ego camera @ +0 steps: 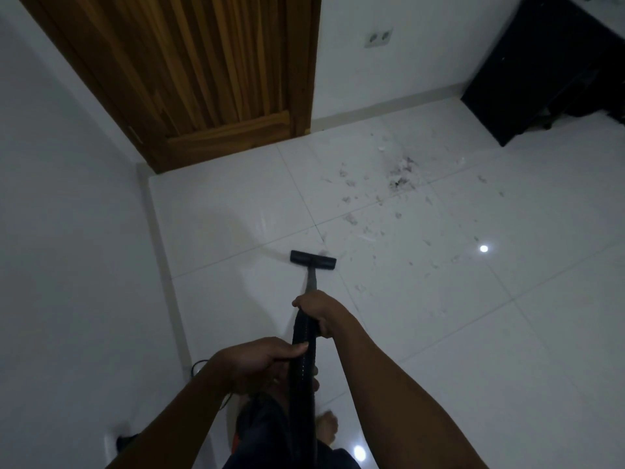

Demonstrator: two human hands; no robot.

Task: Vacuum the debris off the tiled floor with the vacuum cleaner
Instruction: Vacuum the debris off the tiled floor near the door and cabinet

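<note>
Gripping vacuum cleaner hose with both: right hand curled round top of stiff wand, left hand just behind on ribbed, bendy section. Keeping floor head down ahead of right hand; debris farther ahead-right. Probably light; steer from wand.

— We see the floor as glossy white tile, smooth enough to throw back two bright glints.
— We read the door as streaky brown wood with a mild sheen.
— Our hose looks like ribbed black plastic, its floor head matt black.
— We find the walls matt white.
</note>
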